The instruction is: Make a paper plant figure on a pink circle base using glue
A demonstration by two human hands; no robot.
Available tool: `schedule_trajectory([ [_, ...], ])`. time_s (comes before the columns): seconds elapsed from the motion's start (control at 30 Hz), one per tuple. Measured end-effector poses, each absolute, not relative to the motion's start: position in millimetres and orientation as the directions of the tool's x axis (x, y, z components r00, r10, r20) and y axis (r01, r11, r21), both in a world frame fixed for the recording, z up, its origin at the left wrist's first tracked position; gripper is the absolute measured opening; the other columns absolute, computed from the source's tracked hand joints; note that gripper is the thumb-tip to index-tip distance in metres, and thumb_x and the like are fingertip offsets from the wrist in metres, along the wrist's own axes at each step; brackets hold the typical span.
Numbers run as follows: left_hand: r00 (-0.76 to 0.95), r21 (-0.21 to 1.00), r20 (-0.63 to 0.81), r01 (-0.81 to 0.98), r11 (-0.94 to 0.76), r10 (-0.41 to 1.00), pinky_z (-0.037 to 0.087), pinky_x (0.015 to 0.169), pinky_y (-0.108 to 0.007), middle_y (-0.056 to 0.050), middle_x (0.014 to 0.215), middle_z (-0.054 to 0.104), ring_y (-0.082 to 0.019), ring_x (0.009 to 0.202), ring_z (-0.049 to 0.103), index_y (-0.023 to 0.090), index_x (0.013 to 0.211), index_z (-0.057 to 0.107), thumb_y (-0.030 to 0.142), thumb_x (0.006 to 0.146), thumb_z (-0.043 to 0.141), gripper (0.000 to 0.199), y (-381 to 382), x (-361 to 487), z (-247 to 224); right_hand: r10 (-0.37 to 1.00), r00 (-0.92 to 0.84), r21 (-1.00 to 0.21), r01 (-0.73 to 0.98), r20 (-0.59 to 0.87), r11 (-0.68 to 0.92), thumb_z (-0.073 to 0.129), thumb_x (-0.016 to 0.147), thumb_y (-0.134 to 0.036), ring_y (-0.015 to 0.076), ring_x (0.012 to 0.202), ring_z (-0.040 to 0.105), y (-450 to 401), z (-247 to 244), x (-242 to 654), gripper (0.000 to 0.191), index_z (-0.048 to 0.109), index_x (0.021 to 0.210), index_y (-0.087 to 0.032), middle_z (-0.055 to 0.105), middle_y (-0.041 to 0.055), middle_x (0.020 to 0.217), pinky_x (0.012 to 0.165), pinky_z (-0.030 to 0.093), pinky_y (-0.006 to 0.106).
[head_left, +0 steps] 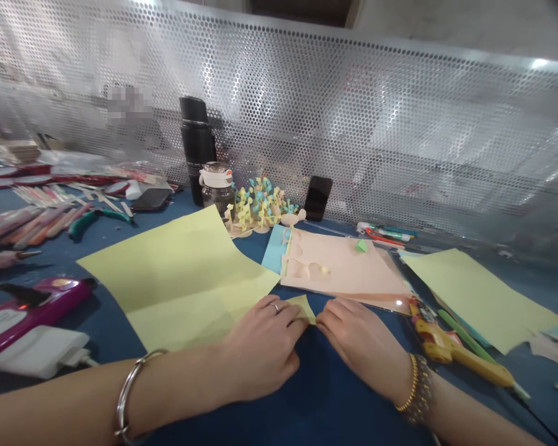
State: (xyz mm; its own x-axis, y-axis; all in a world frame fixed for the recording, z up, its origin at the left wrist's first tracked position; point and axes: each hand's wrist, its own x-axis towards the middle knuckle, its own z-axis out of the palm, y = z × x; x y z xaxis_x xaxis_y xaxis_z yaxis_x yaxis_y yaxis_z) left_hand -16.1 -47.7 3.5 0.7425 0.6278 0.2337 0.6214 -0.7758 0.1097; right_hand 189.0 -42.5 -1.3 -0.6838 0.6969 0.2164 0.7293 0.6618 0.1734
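Note:
A small yellow paper piece [303, 305] lies between my hands at the middle of the blue table. My left hand [267, 344], with a ring and a silver bangle, has its fingers closed on the left part of that piece. My right hand [360, 341], wearing beaded bracelets, pinches its right corner. Left of the small piece, a large yellow sheet [181, 272] spreads out, partly beneath my left hand. Just beyond my hands lies a pale pink sheet [344, 266] with curled paper cutouts and a green scrap [361, 246] on it.
A yellow glue gun [465, 359] and more yellow sheets [483, 294] lie to the right. Behind stand a black bottle [197, 148], a jar [217, 186], small paper figures [260, 201] and a phone [318, 197]. A purple power strip [37, 313] and pliers [97, 218] are left.

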Motion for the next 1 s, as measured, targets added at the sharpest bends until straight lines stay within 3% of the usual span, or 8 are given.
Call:
schedule_trajectory([
  [0.4,0.727,0.12,0.237,0.636,-0.762,0.644,0.041,0.093,-0.042,-0.008,0.109,0.065,-0.025,0.101,0.06,0.019,0.112,0.058,0.02,0.081,0.049,0.032,-48.1,-15.4,2.5,0.693,-0.68,0.158,0.732,0.24,0.663,0.051,0.088,-0.009,0.0201,0.072,0.053,-42.0,-3.7,189.2,0.019,0.06,0.074,-0.018,0.058,0.0034,0.074,0.065,0.04,0.033],
  [1.0,0.739,0.015,0.14,0.664,-0.748,0.659,0.045,0.086,-0.043,-0.011,0.105,0.062,-0.026,0.09,0.058,0.013,0.11,0.059,0.024,0.082,0.047,0.032,-47.2,-12.2,8.2,0.72,-0.667,0.153,0.745,0.192,0.65,0.052,0.089,-0.01,0.0213,0.074,0.053,-40.4,-3.3,192.5,0.017,0.06,0.077,-0.019,0.057,0.0034,0.077,0.066,0.041,0.035],
])
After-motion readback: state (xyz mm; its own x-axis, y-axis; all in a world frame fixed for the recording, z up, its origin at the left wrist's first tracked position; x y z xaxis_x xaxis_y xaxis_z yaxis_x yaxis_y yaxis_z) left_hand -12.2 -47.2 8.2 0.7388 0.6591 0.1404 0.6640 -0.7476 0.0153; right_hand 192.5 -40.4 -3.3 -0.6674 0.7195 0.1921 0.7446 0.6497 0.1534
